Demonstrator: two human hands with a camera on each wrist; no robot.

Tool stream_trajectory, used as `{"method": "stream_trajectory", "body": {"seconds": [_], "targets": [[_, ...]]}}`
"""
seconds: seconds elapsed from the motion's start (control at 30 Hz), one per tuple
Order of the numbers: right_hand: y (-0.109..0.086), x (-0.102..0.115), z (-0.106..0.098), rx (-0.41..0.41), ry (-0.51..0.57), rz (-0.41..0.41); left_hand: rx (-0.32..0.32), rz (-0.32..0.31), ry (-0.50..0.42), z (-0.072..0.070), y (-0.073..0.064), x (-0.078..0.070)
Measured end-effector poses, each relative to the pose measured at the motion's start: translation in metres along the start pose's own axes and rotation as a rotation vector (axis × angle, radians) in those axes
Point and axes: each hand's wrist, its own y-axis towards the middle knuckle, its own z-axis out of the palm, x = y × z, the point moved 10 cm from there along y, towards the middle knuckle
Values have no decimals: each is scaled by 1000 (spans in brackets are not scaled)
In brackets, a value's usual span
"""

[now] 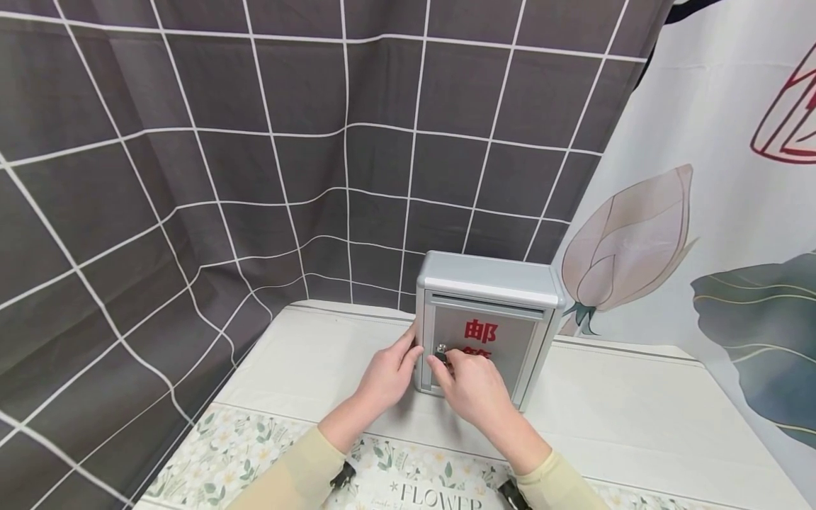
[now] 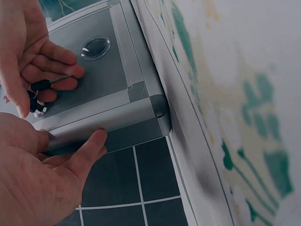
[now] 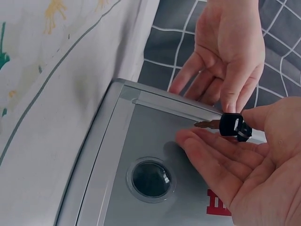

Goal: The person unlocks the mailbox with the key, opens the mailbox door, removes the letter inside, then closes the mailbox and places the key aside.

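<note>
A silver-grey metal mailbox (image 1: 491, 278) with red characters and a slot along its upper front stands upright on the table. My left hand (image 1: 387, 372) rests against its left side, fingers fairly straight along the side wall and thumb at the front edge. My right hand (image 1: 478, 386) is at the lock (image 1: 441, 348) on the front door, pinching a black-headed key (image 3: 230, 125) between thumb and fingers. The metal blade of this key points along the fingertips. Beside it sits another small black piece (image 2: 34, 98) with shiny metal below, partly covered by the hand.
A round clear window (image 3: 150, 180) is set low in the mailbox door. Behind the mailbox hangs a dark curtain (image 1: 306, 92) with white grid lines. The light tabletop (image 1: 637, 397) has a flower-printed cloth (image 1: 248, 446) along the front.
</note>
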Motion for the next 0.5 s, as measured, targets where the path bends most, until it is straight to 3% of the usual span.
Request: {"method": "stream_trajectory", "body": {"seconds": [0.17, 0.5], "targets": [[0, -6, 5, 8, 42, 20, 2, 3, 6, 0, 1, 0], [-2, 5, -9, -31, 73, 43, -2, 8, 23, 0, 1, 1]]}}
